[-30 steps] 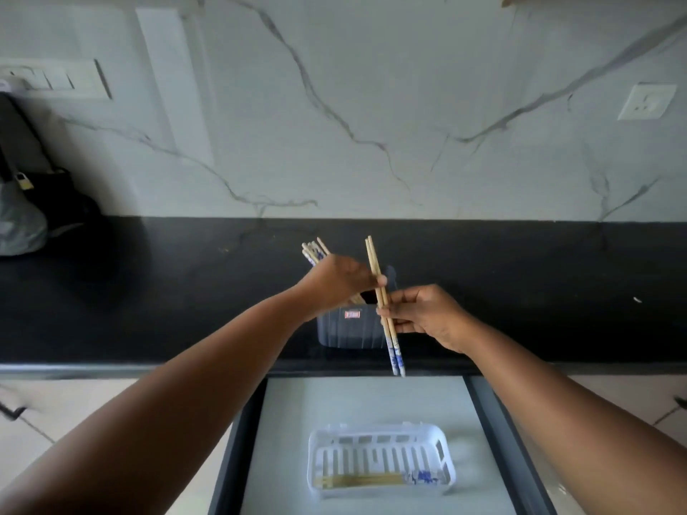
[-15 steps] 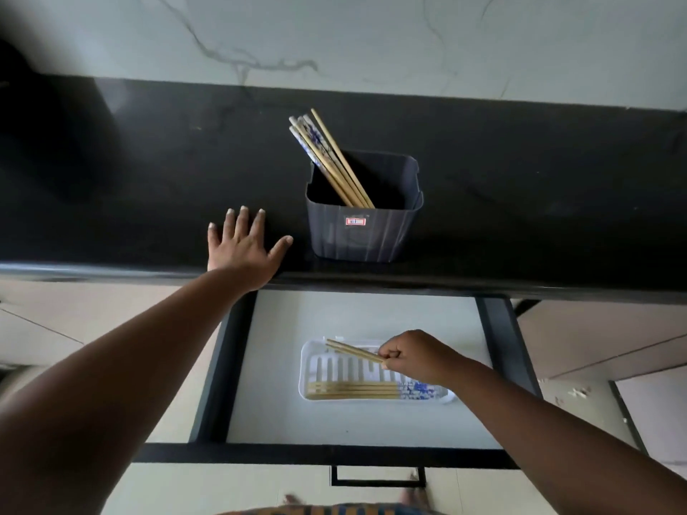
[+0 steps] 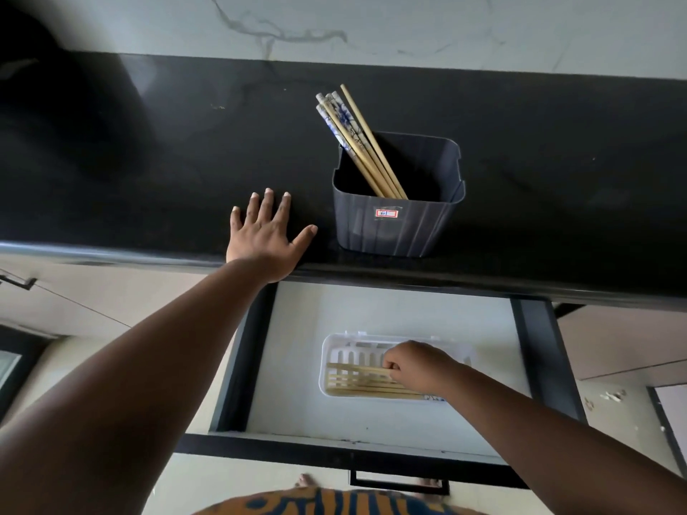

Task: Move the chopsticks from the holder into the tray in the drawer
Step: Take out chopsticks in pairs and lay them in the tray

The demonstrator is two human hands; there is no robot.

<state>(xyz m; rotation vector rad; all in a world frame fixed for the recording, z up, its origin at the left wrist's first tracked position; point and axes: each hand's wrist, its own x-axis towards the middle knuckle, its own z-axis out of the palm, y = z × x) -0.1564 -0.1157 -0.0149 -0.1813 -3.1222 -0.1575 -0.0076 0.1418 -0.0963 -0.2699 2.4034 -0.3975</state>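
A dark grey holder stands on the black counter with several bamboo chopsticks leaning to its back left corner. Below, in the open drawer, a white slotted tray holds several chopsticks lying lengthwise. My right hand is inside the tray, fingers curled round a pair of chopsticks that lie level with the others. My left hand rests flat on the counter edge with fingers spread, just left of the holder and apart from it.
The drawer's dark frame and front handle lie below the counter edge. A marble wall rises behind the counter. Cabinet fronts flank the drawer on both sides.
My right hand brought a pair of chopsticks down from beside the holder into the tray and lowered them flat among the others. My left hand left the holder and settled flat on the counter.
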